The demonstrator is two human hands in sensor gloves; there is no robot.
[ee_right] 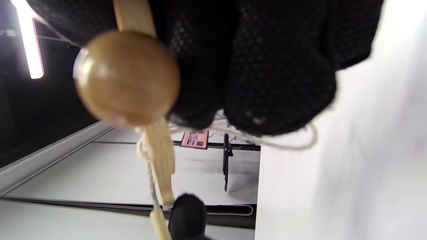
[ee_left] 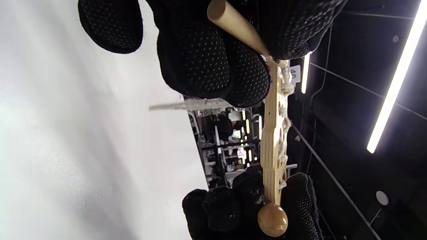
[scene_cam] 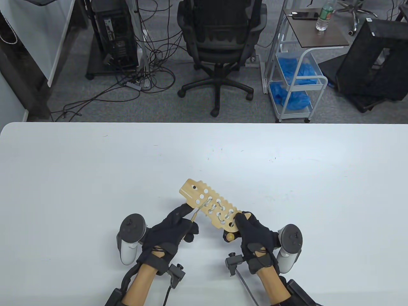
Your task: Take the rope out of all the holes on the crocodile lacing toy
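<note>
Crocodile lacing toy (scene_cam: 208, 205): flat pale wooden board with rows of round holes and a toothed edge, lifted above the white table (scene_cam: 95, 178), snout end pointing away and to the left, tail end toward the person. The left wrist view shows it edge-on.

Rope (scene_cam: 213, 207): off-white cord laced through the holes of the middle and rear part of the board; the holes nearest the snout show bare. One end carries a wooden lacing needle (ee_left: 233, 26), the other a round wooden bead (ee_right: 125, 78) that hangs just below the tail end.

Left hand (scene_cam: 173, 231): black sensor glove, tracker on its back. The grip is a closed pinch of thumb and fingertips on the wooden lacing needle, beside the board's near edge.

Right hand (scene_cam: 255, 234): black sensor glove, tracker on its back. The grip is closed round the tail end of the toy, thumb on top, fingers beneath, the bead just beside them.

Background containers: a white wire cart (scene_cam: 298, 83) beyond the table, its two baskets holding crumpled blue material; on its top board, a plastic bottle (scene_cam: 323, 17).
</note>
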